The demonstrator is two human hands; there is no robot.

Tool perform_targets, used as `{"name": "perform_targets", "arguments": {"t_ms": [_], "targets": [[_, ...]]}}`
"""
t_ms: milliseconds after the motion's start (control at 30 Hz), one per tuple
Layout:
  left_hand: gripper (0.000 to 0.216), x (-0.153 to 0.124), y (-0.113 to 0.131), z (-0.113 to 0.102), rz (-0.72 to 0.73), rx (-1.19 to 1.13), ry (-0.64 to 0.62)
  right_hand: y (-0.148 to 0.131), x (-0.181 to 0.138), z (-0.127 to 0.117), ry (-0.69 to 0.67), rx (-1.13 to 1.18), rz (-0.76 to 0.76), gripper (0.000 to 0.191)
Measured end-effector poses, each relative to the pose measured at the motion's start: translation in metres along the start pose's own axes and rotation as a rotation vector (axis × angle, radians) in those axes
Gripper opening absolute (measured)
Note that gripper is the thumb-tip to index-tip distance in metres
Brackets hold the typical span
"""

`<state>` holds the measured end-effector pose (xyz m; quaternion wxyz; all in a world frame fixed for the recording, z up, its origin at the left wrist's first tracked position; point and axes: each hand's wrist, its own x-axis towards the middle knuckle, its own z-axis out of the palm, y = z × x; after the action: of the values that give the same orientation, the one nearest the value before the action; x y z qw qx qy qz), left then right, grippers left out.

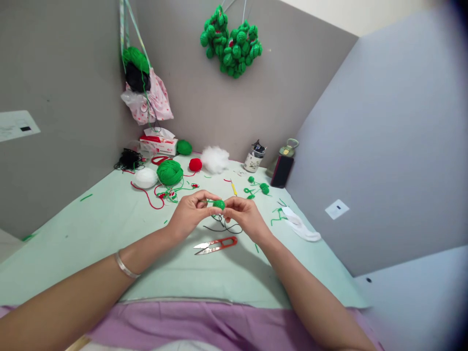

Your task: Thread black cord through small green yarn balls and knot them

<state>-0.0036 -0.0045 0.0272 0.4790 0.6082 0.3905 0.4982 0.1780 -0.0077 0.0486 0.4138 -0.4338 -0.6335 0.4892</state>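
A small green crocheted ball [219, 204] is pinched between both hands above the pale green table [109, 219]. My left hand [192, 210] grips its left side with thumb and fingers closed. My right hand [244, 213] pinches its right side. A thin black thread [223, 226] hangs from the piece down to the table. Red-handled thread snips [215, 245] lie just in front of my hands.
At the back lie a green yarn ball [170, 172], a red yarn ball [195, 165], white stuffing [215, 159], a tissue box [159, 144], a jar [254, 158] and a dark phone [282, 171]. Green crocheted pieces [231, 41] hang on the grey wall. A white cloth [302, 226] lies right.
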Motion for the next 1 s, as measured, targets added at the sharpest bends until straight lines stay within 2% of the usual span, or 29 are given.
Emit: {"name": "perform_targets", "arguments": {"t_ms": [200,467,533,700,833,1000], "targets": [[0.031,-0.001,0.001,0.002,-0.016,0.0,-0.022,-0.002,-0.002,-0.001,-0.086,0.18,0.027,0.022],[0.028,0.002,0.0,-0.002,-0.003,0.031,-0.044,-0.002,-0.003,-0.007,-0.192,0.263,0.045,0.027],[0.028,0.004,-0.003,-0.003,0.011,-0.004,-0.095,-0.002,-0.003,-0.008,-0.198,0.145,0.027,0.029],[0.029,0.009,-0.016,-0.003,-0.048,-0.127,-0.254,0.007,0.001,-0.01,0.079,-0.407,-0.237,0.016],[0.029,0.008,-0.021,-0.001,-0.135,-0.13,-0.302,0.012,0.0,-0.007,0.067,-0.447,-0.3,0.012],[0.028,0.007,-0.017,-0.001,-0.169,-0.103,-0.315,0.007,0.001,-0.004,0.041,-0.373,-0.261,0.009]]}}
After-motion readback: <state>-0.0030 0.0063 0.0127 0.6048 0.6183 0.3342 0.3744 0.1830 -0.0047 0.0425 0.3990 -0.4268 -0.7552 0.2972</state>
